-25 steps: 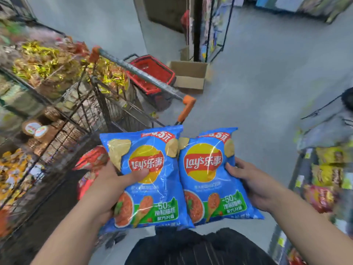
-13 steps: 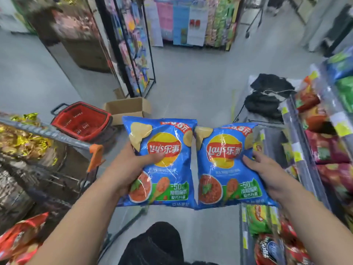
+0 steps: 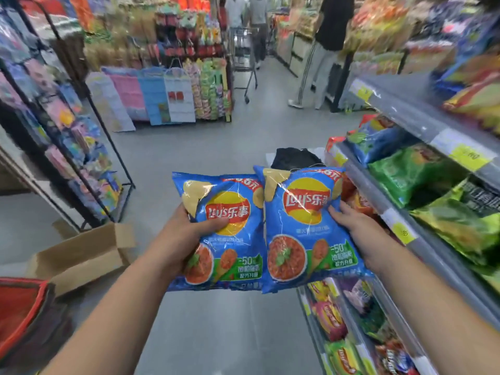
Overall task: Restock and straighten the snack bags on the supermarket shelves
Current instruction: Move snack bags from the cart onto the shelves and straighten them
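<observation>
I hold two blue Lay's chip bags side by side in front of me. My left hand (image 3: 184,236) grips the left blue bag (image 3: 235,255), thumb across its front. My right hand (image 3: 351,226) grips the right blue bag (image 3: 300,234) by its right edge. The right bag sits close to the front edge of the grey snack shelves (image 3: 400,212) on my right, which hold green, blue and red snack bags (image 3: 414,174) on several levels.
An open cardboard box (image 3: 81,255) and a red shopping basket (image 3: 21,301) sit on the floor at lower left. A black wire rack (image 3: 81,147) of packets stands left. A dark bundle (image 3: 292,158) lies ahead. People and a trolley (image 3: 244,63) are farther down the aisle.
My view has swung right, away from the cart toward the snack shelves. Both bags stay gripped and have moved with me closer to the shelf.
</observation>
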